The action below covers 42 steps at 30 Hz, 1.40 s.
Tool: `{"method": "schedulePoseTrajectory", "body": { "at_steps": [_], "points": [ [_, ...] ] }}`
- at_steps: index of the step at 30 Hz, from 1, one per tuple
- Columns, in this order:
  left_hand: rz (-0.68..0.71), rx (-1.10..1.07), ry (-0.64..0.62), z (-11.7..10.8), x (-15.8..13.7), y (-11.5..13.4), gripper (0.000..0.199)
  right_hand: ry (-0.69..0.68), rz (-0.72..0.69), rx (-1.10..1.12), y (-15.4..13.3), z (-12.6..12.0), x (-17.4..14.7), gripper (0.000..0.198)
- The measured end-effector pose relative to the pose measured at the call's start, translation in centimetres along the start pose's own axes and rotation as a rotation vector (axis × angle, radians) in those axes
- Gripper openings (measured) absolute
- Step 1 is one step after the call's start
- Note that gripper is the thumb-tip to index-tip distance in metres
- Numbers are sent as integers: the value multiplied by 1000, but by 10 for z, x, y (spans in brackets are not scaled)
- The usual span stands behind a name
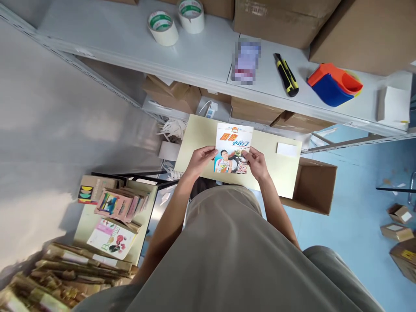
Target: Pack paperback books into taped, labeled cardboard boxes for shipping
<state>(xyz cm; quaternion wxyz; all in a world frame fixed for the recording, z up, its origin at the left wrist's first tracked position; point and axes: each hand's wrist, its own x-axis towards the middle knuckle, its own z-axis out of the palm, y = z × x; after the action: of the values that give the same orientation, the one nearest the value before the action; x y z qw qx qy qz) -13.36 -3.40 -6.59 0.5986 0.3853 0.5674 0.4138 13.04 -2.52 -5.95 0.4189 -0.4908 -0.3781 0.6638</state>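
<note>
A thin book (233,149) with a white cover, orange and blue Chinese lettering and food pictures is held up over the pale yellow table (198,134). My left hand (202,161) pinches its left edge, thumb on the cover. At the opposite edge, my right hand (256,162) grips it the same way, fingers mostly behind the book. The cover faces me with its lettering upright. On the table to the right of my right hand lies a small white slip or pad (286,149).
Above the table, a shelf (208,56) bears tape rolls (162,28), a box cutter (286,74), an orange and blue holder (334,84) and cardboard boxes (282,21). An open carton (316,186) stands at the table's right. Books (113,203) are stacked on a left side table.
</note>
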Motion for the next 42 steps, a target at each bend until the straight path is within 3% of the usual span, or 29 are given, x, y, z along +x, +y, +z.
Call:
{"method": "schedulePoseTrajectory", "body": {
  "at_steps": [6,12,17,20,24,31,38,42],
  "points": [
    [93,35,10,5,5,6,76,-55,-68,-2,-6,-11,18,56],
    [352,335,41,-8,15,29,35,-34,-298,-160,-3,-19,38,43],
    [510,315,-13,-19,19,37,18,-41,-415,-171,-6,-6,38,26],
    [451,227,-2,-28,22,35,22,-6,-388,-176,-11,5,35,33],
    [297,176,45,-43,27,36,49,77,-255,-150,-14,16,37,56],
    [239,213,-79,-68,36,47,58,46,-205,-183,-23,33,44,58],
    [89,297,-13,-60,36,50,62,132,-56,-200,-31,56,37,59],
    [93,326,5,-53,32,48,66,119,-31,-204,-33,61,34,66]
  ]
}}
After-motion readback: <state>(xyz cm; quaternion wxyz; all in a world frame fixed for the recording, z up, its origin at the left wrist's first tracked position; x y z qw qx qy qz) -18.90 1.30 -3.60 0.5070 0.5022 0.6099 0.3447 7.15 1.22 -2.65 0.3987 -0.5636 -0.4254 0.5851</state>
